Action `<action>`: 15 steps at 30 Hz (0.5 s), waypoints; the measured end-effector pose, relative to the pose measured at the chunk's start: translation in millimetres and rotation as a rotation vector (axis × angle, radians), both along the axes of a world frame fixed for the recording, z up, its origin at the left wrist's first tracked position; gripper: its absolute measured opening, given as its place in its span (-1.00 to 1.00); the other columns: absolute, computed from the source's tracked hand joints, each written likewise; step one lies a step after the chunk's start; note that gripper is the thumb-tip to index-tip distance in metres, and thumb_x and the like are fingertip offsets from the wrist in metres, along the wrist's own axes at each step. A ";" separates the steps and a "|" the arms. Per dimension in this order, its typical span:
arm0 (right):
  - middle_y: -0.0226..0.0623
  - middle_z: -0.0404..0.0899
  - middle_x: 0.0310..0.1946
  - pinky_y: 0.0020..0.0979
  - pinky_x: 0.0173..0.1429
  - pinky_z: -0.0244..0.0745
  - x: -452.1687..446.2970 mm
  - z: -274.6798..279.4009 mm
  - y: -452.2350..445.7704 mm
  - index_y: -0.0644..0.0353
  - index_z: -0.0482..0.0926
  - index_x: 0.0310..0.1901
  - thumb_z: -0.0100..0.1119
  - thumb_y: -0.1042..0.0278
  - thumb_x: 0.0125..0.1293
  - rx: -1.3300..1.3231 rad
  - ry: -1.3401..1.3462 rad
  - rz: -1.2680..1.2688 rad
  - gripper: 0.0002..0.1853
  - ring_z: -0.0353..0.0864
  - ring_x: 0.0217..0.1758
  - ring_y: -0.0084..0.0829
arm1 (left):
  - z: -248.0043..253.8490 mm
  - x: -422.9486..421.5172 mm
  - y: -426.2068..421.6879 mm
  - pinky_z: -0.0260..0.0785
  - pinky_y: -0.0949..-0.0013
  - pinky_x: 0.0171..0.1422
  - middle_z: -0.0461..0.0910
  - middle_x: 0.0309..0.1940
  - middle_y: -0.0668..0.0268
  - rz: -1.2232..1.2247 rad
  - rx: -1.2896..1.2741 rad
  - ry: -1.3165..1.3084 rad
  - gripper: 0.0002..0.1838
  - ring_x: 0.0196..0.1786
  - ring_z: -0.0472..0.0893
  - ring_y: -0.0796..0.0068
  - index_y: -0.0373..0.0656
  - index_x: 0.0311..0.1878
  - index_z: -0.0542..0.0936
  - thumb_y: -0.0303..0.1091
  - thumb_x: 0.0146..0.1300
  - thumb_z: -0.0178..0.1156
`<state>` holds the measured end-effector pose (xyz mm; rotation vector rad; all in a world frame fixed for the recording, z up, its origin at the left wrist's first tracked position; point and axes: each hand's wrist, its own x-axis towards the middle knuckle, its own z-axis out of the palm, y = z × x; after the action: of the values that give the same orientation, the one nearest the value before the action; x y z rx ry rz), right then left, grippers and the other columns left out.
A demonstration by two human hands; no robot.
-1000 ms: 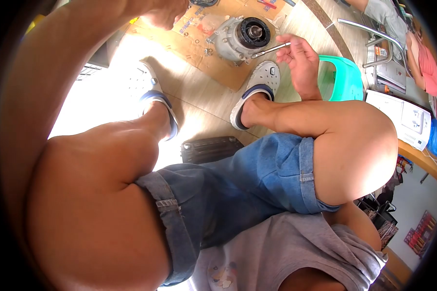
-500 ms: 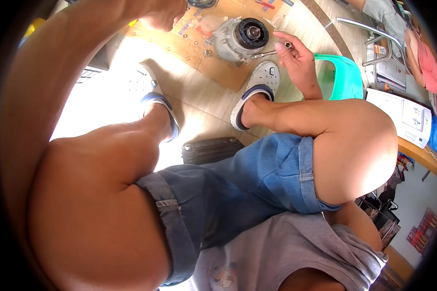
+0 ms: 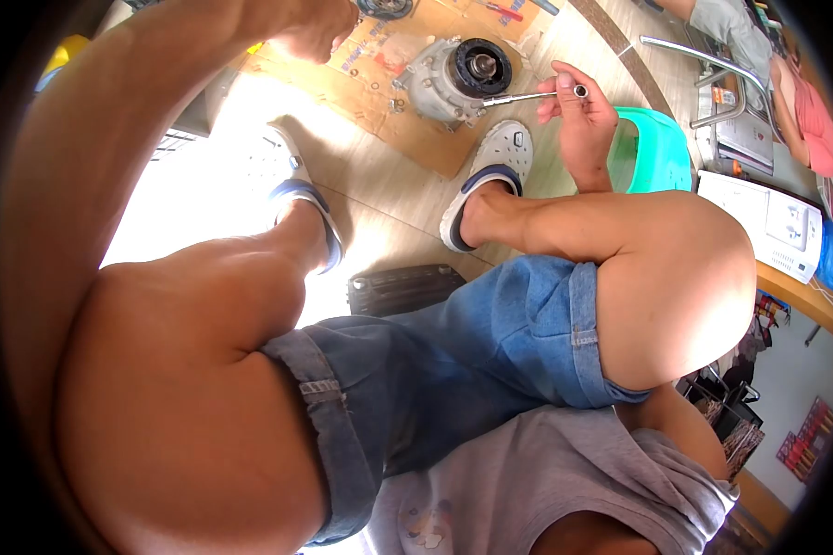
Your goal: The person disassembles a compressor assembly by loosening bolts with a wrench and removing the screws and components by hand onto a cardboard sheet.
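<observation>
Silver socket wrench (image 3: 518, 98), pinched in my right hand (image 3: 587, 120), has swung outward, so I'm likely turning something at the metal housing (image 3: 429, 90) on the cardboard (image 3: 426, 148). My left hand (image 3: 307, 32) is curled; its grip I can't tell.

Grey metal housing (image 3: 431, 85), black ring (image 3: 501, 76) on it — on cardboard (image 3: 352, 91); silver socket wrench (image 3: 520, 97), tip near housing

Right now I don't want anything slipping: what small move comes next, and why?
I'd probably bring the left hand over to steady the metal housing: only the right hand is near it, holding the wrench with its tip at the rim.
</observation>
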<state>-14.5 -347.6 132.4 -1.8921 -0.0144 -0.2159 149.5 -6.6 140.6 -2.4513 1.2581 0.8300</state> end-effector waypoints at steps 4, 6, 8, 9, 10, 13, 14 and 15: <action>-0.20 0.70 -0.24 -0.53 -0.30 0.58 2.7 3.4 6.5 0.34 0.57 0.16 0.13 0.31 0.53 -0.023 -0.003 0.071 -0.68 0.63 -0.38 -0.59 | 2.3 0.1 -2.9 0.50 0.16 0.07 0.69 -0.10 0.14 0.010 -0.007 0.001 -0.62 -0.06 0.68 0.21 -0.15 0.13 0.62 -0.21 0.30 0.26; -0.18 0.70 -0.22 -0.52 -0.29 0.60 5.3 -2.8 10.0 0.34 0.57 0.17 0.13 0.30 0.53 -0.054 0.015 0.136 -0.67 0.65 -0.36 -0.57 | -0.4 7.9 -5.8 0.50 0.17 0.07 0.69 -0.11 0.14 0.014 -0.002 0.006 -0.62 -0.06 0.68 0.22 -0.16 0.14 0.62 -0.21 0.30 0.27; -0.18 0.70 -0.21 -0.51 -0.28 0.61 8.3 -8.2 10.9 0.34 0.56 0.18 0.14 0.30 0.52 -0.033 0.048 0.172 -0.66 0.65 -0.35 -0.56 | 4.3 -3.0 -1.2 0.50 0.19 0.07 0.70 -0.11 0.14 0.018 -0.009 0.000 -0.61 -0.06 0.68 0.23 -0.17 0.14 0.62 -0.22 0.31 0.27; -0.18 0.70 -0.20 -0.51 -0.27 0.62 9.1 -9.9 11.5 0.33 0.56 0.18 0.15 0.30 0.52 -0.024 0.066 0.190 -0.66 0.66 -0.35 -0.56 | 4.8 -4.2 -1.7 0.50 0.19 0.07 0.70 -0.11 0.14 0.019 -0.015 0.001 -0.61 -0.06 0.68 0.23 -0.17 0.14 0.62 -0.22 0.31 0.27; -0.20 0.71 -0.21 -0.51 -0.27 0.62 9.8 -11.4 12.2 0.32 0.57 0.17 0.15 0.32 0.51 -0.026 0.074 0.193 -0.68 0.66 -0.35 -0.56 | 4.3 -3.2 -1.8 0.50 0.20 0.07 0.70 -0.11 0.14 0.019 -0.016 0.001 -0.61 -0.06 0.68 0.24 -0.18 0.14 0.62 -0.22 0.31 0.27; -0.23 0.72 -0.23 -0.52 -0.27 0.64 11.5 -14.5 13.8 0.29 0.60 0.14 0.16 0.38 0.49 -0.036 0.095 0.203 -0.72 0.67 -0.35 -0.57 | 0.8 4.4 -5.9 0.50 0.21 0.08 0.70 -0.11 0.14 0.025 -0.015 0.000 -0.61 -0.06 0.68 0.25 -0.19 0.15 0.61 -0.23 0.31 0.28; -0.23 0.72 -0.23 -0.52 -0.27 0.65 10.4 -13.2 15.0 0.29 0.60 0.14 0.16 0.40 0.49 -0.043 0.098 0.208 -0.72 0.68 -0.35 -0.57 | 5.6 -3.5 -3.1 0.50 0.22 0.08 0.70 -0.12 0.14 0.020 -0.020 -0.008 -0.61 -0.06 0.68 0.25 -0.19 0.15 0.61 -0.23 0.31 0.28; -0.23 0.72 -0.23 -0.51 -0.27 0.65 10.3 -13.3 15.5 0.29 0.60 0.14 0.16 0.41 0.48 -0.049 0.106 0.213 -0.73 0.69 -0.35 -0.56 | 7.9 1.9 -5.4 0.50 0.22 0.08 0.70 -0.12 0.14 0.028 -0.018 -0.016 -0.61 -0.06 0.68 0.26 -0.20 0.15 0.61 -0.24 0.31 0.28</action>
<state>-4.2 -332.1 119.2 -1.9322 -0.1496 0.0298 151.4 -11.9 148.5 -2.4906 1.2335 0.8078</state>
